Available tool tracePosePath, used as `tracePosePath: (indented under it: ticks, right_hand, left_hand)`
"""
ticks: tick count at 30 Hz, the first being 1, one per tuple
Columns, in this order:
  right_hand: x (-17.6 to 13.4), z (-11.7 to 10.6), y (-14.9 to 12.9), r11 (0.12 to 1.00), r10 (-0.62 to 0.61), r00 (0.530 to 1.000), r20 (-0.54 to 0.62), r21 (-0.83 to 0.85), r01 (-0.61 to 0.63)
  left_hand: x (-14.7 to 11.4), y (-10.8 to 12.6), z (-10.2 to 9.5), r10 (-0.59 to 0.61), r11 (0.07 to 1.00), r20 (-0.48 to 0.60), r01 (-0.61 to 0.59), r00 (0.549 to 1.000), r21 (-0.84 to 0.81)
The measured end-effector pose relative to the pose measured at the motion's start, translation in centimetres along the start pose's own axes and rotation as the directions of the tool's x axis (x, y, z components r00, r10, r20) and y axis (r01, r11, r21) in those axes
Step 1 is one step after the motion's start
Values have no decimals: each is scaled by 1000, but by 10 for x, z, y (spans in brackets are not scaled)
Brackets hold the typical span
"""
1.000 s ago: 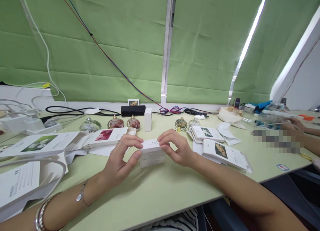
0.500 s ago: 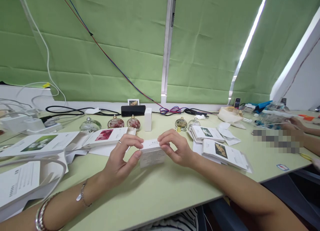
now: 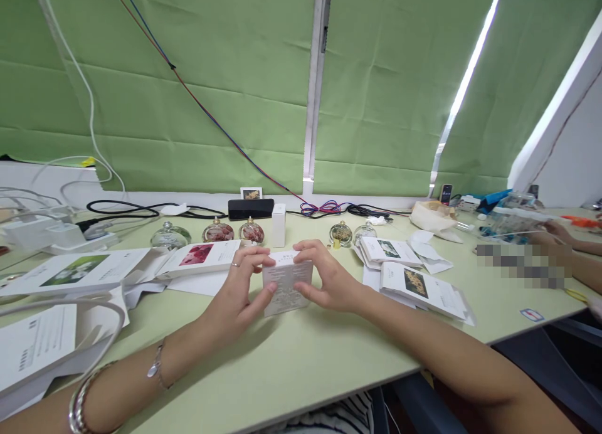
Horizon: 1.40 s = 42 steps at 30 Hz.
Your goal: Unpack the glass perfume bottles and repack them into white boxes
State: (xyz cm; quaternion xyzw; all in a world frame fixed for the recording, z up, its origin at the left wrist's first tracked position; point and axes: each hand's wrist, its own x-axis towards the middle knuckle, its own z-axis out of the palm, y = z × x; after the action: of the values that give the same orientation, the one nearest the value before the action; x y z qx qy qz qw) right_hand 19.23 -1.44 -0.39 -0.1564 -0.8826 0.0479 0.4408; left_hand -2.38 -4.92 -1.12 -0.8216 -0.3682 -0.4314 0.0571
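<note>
A small white printed carton (image 3: 286,290) stands upright near the middle of the table, its text side facing me. My left hand (image 3: 242,286) is closed on its left edge, fingers over the top and thumb against the near face. From the right, my right hand (image 3: 327,274) grips it the same way. Just behind the carton rises a narrow white box (image 3: 278,226). Round glass bottles with red contents (image 3: 217,231) and one with yellowish contents (image 3: 341,232) stand farther back.
Flattened white boxes with flower pictures lie at the left (image 3: 79,268) and right (image 3: 414,283). A black phone-like slab (image 3: 251,208), cables (image 3: 324,206) and a beige bag (image 3: 435,219) line the back. A co-worker's hand (image 3: 545,236) is at the far right.
The carton has turned so more of its printed near face shows. Both my thumbs have moved down from its top edge onto that face.
</note>
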Motion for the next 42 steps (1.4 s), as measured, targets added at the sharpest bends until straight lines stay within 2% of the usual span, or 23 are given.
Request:
tracePosePath:
  ticks: [2,6,9,12,15,20,25,30,32,37,42]
  right_hand:
    - [-1,3,2,998,62,998,13,10,-62]
    - [-2,11,10,980,189,981,-53,-46,-191]
    - [-1,14,24,938,300,940,-163,-130,-322]
    - [-1,13,42,878,391,873,-292,-166,-449]
    - [-3,12,53,836,469,820,-327,-136,-532]
    - [-8,17,53,785,602,782,-164,-60,-617]
    - [-1,37,64,788,587,775,-232,-53,-613]
    - [23,59,86,769,599,752,-276,-64,-636]
    - [32,65,94,760,601,746,-288,-82,-644]
    - [45,73,103,719,637,722,-269,-130,-683]
    - [43,74,107,699,661,700,-272,-115,-705]
  left_hand:
    - [-3,-2,5,-55,998,51,54,997,30]
    - [-8,-6,11,-163,986,196,151,967,75]
    - [-11,-6,10,-240,971,369,218,898,101]
    - [-12,-6,7,-256,967,499,229,828,115]
    - [-13,-5,4,-235,972,513,202,826,119]
    - [-10,0,2,-246,969,506,205,827,137]
    - [-7,2,1,-211,977,496,176,842,118]
    - [-4,5,-1,-164,985,585,105,795,134]
    - [-3,5,-2,-138,989,596,81,791,122]
    - [-5,1,0,-104,994,574,62,812,93]
    - [-6,0,0,-95,995,571,63,815,77]
